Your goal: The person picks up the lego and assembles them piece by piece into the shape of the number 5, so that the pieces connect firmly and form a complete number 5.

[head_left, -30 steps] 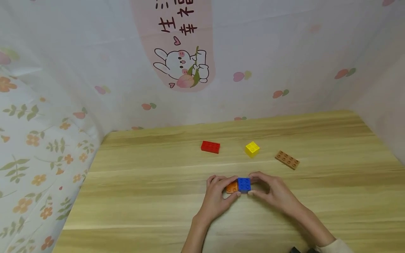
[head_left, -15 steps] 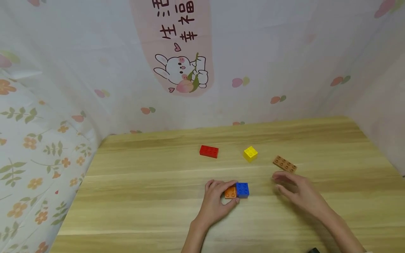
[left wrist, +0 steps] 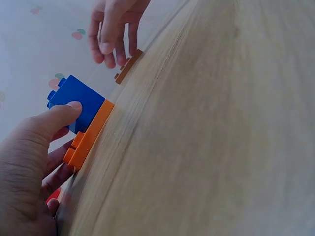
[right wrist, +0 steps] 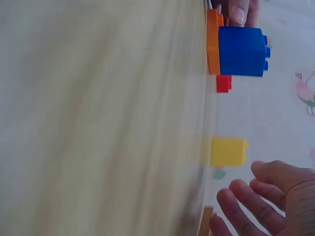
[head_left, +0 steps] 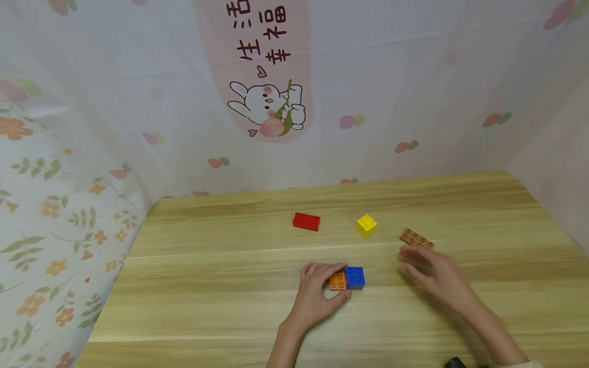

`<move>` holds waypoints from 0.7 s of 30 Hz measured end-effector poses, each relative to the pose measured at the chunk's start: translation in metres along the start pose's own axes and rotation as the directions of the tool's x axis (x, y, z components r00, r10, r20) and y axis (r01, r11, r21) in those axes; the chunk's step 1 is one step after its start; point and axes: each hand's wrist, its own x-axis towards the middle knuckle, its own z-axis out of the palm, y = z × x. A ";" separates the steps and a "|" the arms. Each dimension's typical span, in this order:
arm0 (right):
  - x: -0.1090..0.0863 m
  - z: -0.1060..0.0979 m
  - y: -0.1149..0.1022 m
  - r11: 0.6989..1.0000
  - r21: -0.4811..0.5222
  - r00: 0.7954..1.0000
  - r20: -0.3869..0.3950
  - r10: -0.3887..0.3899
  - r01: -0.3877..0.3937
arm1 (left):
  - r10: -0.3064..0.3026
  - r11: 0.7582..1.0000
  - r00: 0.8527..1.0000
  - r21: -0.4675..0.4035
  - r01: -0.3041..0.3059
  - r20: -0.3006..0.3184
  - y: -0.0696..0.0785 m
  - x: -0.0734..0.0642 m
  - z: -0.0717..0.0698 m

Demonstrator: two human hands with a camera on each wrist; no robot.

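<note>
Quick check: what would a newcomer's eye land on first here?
Probably the bright blue block, on the right end of the orange block, with the left hand holding it. Next, the rabbit drawing on the cloth behind the table. Then the yellow block, farther back between the red block and the brown block.

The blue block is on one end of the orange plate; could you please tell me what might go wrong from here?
The left hand pinches the blue block, so lifting might pull it off the orange plate. The right hand hangs close to the brown plate and could knock it askew.
</note>
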 end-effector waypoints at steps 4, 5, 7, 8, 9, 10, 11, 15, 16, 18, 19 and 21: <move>0.013 0.007 -0.006 1.000 0.008 1.000 -0.015 0.003 -0.003 | -0.016 0.999 1.000 -0.044 0.016 0.002 0.000 0.000 -0.002; 0.016 0.008 -0.007 1.000 0.015 1.000 -0.023 0.000 0.000 | -0.020 0.998 1.000 -0.056 0.020 0.002 0.000 0.001 -0.002; 0.021 0.009 -0.008 1.000 0.019 0.999 -0.043 -0.010 0.011 | -0.027 0.997 1.000 -0.078 0.027 0.000 0.000 0.001 -0.002; 0.023 0.009 -0.008 1.000 0.024 0.999 -0.052 -0.014 0.015 | -0.029 0.996 1.000 -0.086 0.029 -0.003 0.000 0.001 -0.002; 0.025 0.009 -0.008 1.000 0.023 0.998 -0.061 -0.017 0.018 | -0.030 0.995 1.000 -0.093 0.030 -0.006 0.000 0.002 -0.002; 0.026 0.009 -0.008 1.000 0.018 0.997 -0.068 -0.020 0.021 | -0.031 0.995 0.999 -0.099 0.030 -0.010 0.000 0.002 -0.002; 0.027 0.009 -0.008 1.000 0.016 0.997 -0.071 -0.019 0.020 | -0.036 0.994 0.999 -0.108 0.034 -0.012 0.000 0.003 -0.002; 0.026 0.008 -0.008 1.000 0.020 0.998 -0.057 -0.002 0.003 | -0.091 0.974 0.996 -0.211 0.087 -0.010 -0.001 0.002 -0.005; 0.025 0.009 -0.008 1.000 0.021 0.999 -0.048 0.008 -0.007 | -0.109 0.965 0.994 -0.240 0.102 -0.016 -0.001 0.002 -0.007; 0.022 0.009 -0.008 0.999 0.027 0.999 -0.030 0.028 -0.027 | -0.142 0.950 0.989 -0.287 0.126 -0.036 -0.005 0.002 -0.012; 0.021 0.010 -0.008 0.999 0.025 0.999 -0.022 0.037 -0.036 | -0.155 0.945 0.986 -0.298 0.132 -0.054 -0.007 0.003 -0.016; 0.019 0.011 -0.008 0.998 0.027 0.998 -0.011 0.054 -0.054 | -0.181 0.945 0.979 -0.292 0.146 -0.097 -0.014 0.007 -0.024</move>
